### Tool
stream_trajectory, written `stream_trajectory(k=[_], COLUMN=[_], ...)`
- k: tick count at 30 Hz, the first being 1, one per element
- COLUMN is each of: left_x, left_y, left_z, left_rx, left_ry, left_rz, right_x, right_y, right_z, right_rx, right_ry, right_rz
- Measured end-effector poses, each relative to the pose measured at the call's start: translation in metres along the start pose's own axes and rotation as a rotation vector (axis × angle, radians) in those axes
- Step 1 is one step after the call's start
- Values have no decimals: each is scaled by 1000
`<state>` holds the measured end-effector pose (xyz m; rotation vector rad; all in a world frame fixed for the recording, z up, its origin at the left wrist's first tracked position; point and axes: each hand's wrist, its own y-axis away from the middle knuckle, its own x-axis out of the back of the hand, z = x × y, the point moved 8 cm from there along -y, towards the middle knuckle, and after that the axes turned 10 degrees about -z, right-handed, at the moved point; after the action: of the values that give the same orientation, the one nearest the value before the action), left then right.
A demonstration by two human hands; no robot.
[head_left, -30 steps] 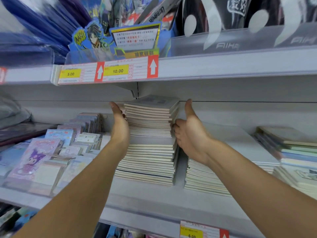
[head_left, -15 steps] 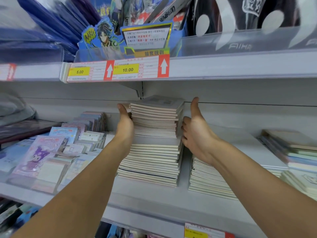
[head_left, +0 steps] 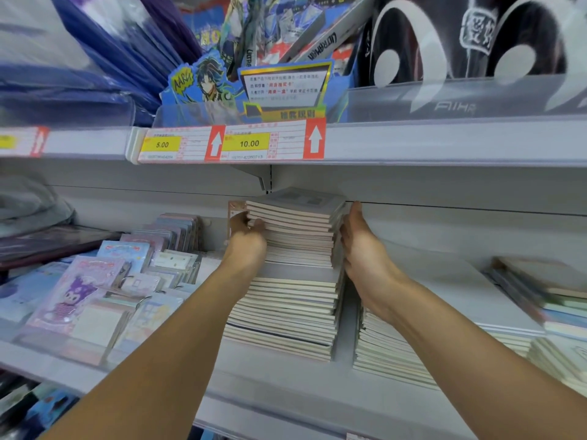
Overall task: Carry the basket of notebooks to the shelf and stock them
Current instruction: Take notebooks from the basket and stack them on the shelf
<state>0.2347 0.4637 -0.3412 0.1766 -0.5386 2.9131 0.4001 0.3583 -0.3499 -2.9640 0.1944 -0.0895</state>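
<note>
A tall stack of thin pale notebooks (head_left: 295, 300) stands on the white shelf (head_left: 286, 385), reaching almost to the shelf above. My left hand (head_left: 246, 241) grips the left edge of the stack's upper notebooks, thumb on the front edges and fingers behind. On the other side, my right hand (head_left: 362, 249) holds the same upper part, thumb pointing up and fingers mostly hidden against the stack. No basket is in view.
A lower stack of notebooks (head_left: 390, 354) lies just right of the tall one, with more stacks (head_left: 540, 290) at far right. Cartoon notepads (head_left: 79, 296) fill the shelf's left side. The upper shelf carries price tags (head_left: 247, 142) and packaged goods close overhead.
My left hand has gone from lying flat against the stack's left side to curling around the upper notebooks' edge. My right hand has shifted slightly up the right side.
</note>
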Motion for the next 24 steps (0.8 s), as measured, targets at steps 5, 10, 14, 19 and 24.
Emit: stream_trajectory(k=[5,10,14,19,24], left_x=[4,5,8,14,9], left_y=[-1,-2,-11,-11,0], left_z=[-3,-3,-11,-13,-5], left_rx=[-83,-74,-62,-89,-153], left_ry=[37,99,120,146,35], left_rz=[-66,-56,-13,42,18], right_x=[13,10,12,14,-3], right_y=[-8,-20,-20,-20,-17], right_z=[-21,-10,-8,-6,-3], right_rx=[117,178,199,187,196], right_ry=[331,344,327,282,325], right_rz=[139,171,218,263,245])
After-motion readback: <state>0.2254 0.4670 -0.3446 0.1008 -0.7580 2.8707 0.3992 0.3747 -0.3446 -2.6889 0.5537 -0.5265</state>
